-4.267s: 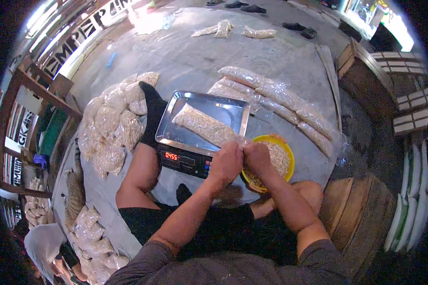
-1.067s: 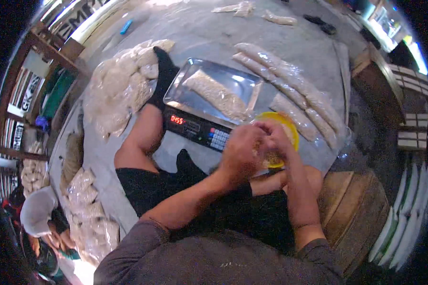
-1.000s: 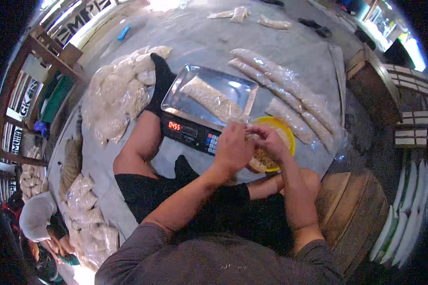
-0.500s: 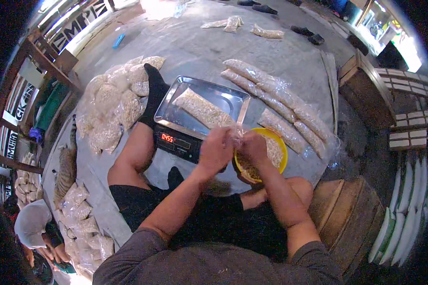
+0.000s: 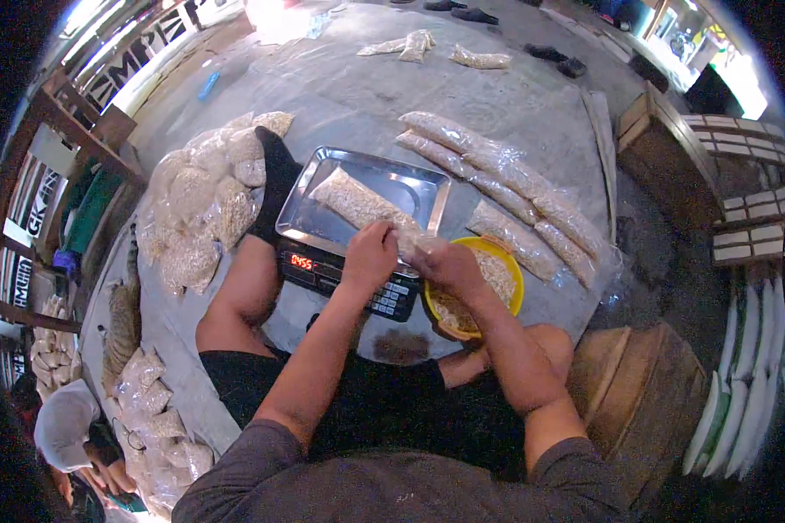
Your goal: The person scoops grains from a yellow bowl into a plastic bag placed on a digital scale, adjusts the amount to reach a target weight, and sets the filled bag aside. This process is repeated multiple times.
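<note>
A long clear bag of pale granular material (image 5: pixel 358 200) lies on the steel tray (image 5: pixel 302 216) of a black digital scale (image 5: pixel 314 273). My left hand (image 5: pixel 371 254) is closed on the bag's near, loose plastic end, at the front edge of the tray. Beside it, my right hand (image 5: pixel 447 268) is closed on the same plastic end, over a yellow basin (image 5: pixel 515 288) of loose pale flakes; its fingertips are blurred.
Piled bags (image 5: pixel 194 222) lie left, long filled bags (image 5: pixel 488 161) upper right. A cat (image 5: pixel 118 331) lies along the sheet's left edge near another person (image 5: pixel 65 423). Wooden crates (image 5: pixel 663 157), planks (image 5: pixel 628 392) and white sacks (image 5: pixel 733 383) stand right. Dark footwear (image 5: pixel 545 52) is at the back.
Over the last second my left hand has moved left, onto the near edge of the tray, and my hands have drawn apart slightly along the plastic end. The bag stays on the tray.
</note>
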